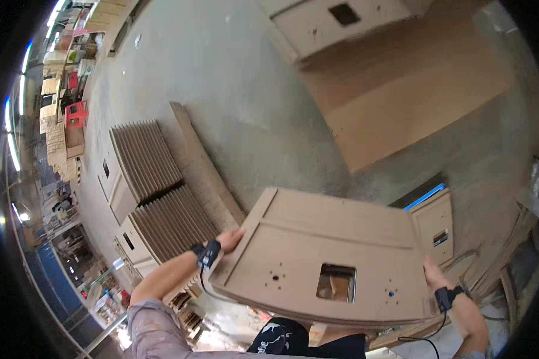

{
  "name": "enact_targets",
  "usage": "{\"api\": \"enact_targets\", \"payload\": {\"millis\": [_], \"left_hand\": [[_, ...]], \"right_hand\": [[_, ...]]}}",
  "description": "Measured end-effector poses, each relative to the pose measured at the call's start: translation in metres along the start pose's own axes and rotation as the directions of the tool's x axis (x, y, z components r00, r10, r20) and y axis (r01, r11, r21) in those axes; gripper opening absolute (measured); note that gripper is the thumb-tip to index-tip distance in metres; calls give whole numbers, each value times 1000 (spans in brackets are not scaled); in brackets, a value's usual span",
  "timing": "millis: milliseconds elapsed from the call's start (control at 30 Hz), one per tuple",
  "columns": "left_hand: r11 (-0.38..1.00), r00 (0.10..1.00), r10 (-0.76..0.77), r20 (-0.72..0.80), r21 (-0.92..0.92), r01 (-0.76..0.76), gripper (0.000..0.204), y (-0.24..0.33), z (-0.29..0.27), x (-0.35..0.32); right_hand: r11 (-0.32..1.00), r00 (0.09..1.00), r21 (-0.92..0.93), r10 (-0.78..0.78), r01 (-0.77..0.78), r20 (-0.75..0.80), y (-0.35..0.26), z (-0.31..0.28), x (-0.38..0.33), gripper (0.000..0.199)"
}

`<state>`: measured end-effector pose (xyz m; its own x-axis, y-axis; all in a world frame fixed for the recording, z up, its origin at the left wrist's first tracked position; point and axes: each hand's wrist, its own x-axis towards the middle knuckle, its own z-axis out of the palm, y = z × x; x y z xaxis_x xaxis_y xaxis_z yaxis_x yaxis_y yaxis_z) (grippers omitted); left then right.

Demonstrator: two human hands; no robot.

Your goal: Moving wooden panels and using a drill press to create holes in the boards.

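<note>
A brown panel (308,248) with a cutout (336,283) is held above the floor (251,125), gripped at opposite edges by the left hand (229,240) and the right hand (436,275). To the left, similar panels (145,158) are seen stacked in two rows.

The grooved board (305,242) hides some fingers of our left hand (229,240) and right hand (436,276); the view's top edge crops another holed panel (308,39); we find the lower-left clutter (105,305) too small to identify.
</note>
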<state>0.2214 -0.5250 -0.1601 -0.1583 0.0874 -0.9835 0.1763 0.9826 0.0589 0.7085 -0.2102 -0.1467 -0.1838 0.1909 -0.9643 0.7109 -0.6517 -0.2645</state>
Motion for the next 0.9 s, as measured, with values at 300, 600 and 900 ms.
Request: {"api": "enact_targets", "payload": {"millis": [300, 600, 900], "left_hand": [[787, 873, 451, -186, -377, -487, 40, 74, -56, -123], [237, 829, 474, -297, -863, -445, 37, 160, -200, -97], [198, 920, 251, -302, -914, -354, 44, 233, -340, 19]], "right_hand": [[877, 861, -27, -478, 481, -175, -109, -36, -140, 45], [730, 837, 412, -493, 546, -236, -340, -40, -83, 56], [796, 676, 40, -485, 604, -555, -521, 9, 79, 44]]}}
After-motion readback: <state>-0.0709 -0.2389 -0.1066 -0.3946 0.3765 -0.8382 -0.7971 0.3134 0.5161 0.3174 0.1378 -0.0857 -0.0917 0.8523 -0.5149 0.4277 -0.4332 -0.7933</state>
